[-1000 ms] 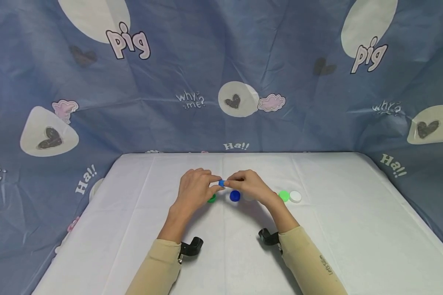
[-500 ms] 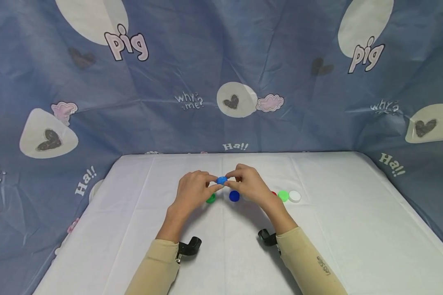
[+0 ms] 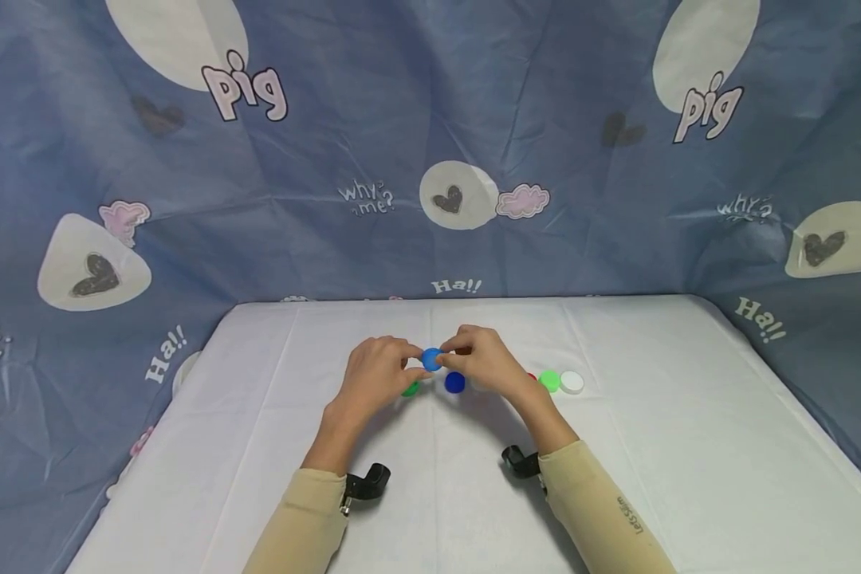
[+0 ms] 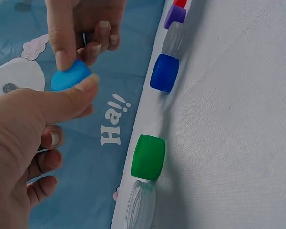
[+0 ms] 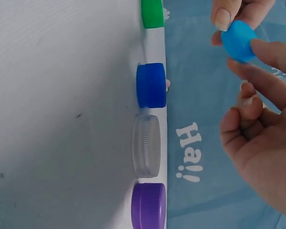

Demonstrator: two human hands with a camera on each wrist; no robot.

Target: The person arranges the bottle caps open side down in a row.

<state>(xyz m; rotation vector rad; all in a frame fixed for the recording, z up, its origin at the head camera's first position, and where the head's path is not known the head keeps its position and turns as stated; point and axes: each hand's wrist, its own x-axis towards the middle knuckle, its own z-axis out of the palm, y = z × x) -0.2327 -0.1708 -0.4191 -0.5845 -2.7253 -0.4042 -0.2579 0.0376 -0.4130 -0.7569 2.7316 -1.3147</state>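
Note:
A light blue bottle cap (image 3: pixel 432 359) is held up above the white table between both hands. On its left side my left hand (image 3: pixel 378 368) pinches it with thumb and fingertip, and from the right my right hand (image 3: pixel 484 360) pinches it too. In the right wrist view the cap (image 5: pixel 239 41) shows its round face, with the right hand's other fingers curled inward. Under the hands, a dark blue cap (image 3: pixel 455 383) and a green cap (image 3: pixel 410 388) stand on the table, the green one partly hidden by the left hand.
A row of caps continues on the white tabletop (image 3: pixel 258 478): clear (image 5: pixel 147 146), purple (image 5: pixel 149 206), red (image 3: pixel 532 376), bright green (image 3: pixel 549 381) and white (image 3: pixel 572 383). Another clear cap (image 4: pixel 140 204) stands beside the green one. A blue printed cloth (image 3: pixel 316 247) hangs behind.
The light blue cap has been turned from edge-on to showing its round face to the head view. Both hands rose slightly, then came down a little, still holding it.

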